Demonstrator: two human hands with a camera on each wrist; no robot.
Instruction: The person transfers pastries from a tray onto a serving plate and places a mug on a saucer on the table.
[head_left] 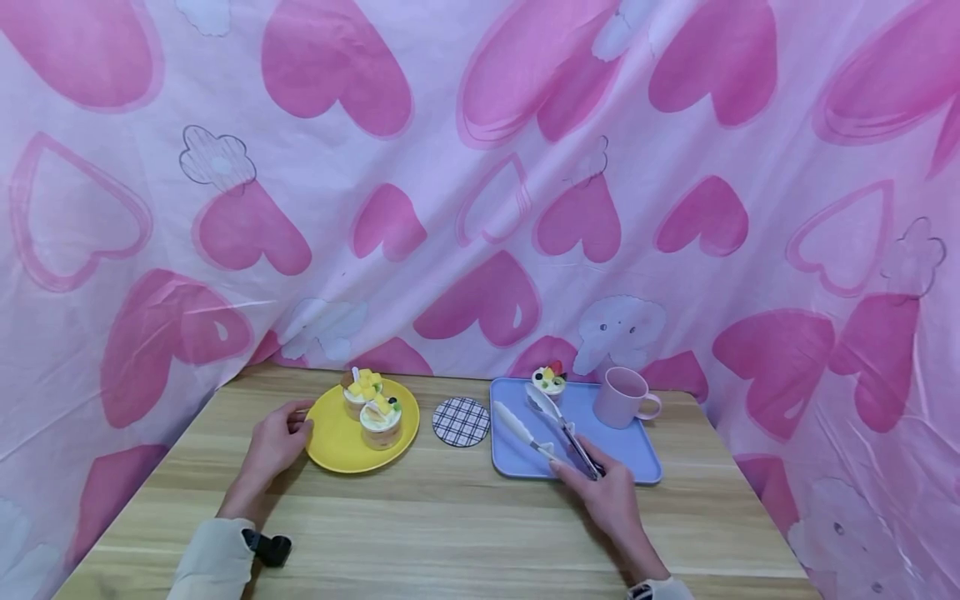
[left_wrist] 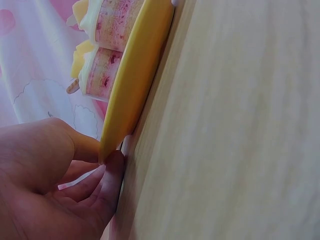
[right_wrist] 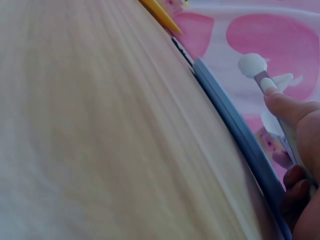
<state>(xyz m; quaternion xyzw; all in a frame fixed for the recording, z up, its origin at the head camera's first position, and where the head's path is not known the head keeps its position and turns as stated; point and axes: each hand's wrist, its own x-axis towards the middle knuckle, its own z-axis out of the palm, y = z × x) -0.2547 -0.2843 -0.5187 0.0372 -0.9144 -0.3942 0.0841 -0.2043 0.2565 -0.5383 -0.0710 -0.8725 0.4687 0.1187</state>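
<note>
At the left, my left hand point(head_left: 272, 446) pinches the rim of a yellow plate point(head_left: 326, 437), thumb above and fingers below in the left wrist view. Two dessert cups stand on that plate: a front cup point(head_left: 381, 427) and a rear cup point(head_left: 352, 400), both topped with cream and yellow fruit pieces. My right hand point(head_left: 613, 496) grips white-tipped tongs point(head_left: 551, 410) over a blue tray point(head_left: 633, 462). The tongs' arms are spread, with nothing between the tips. Just beyond the tips is a third dessert cup point(head_left: 550, 383) with a strawberry on top, partly hidden by the tongs.
A pink mug point(head_left: 619, 400) stands at the tray's back right, handle to the right. Between plate and tray lies a round checked coaster point(head_left: 461, 422). Behind the wooden table point(head_left: 420, 533) hangs a pink heart-print cloth point(head_left: 450, 208).
</note>
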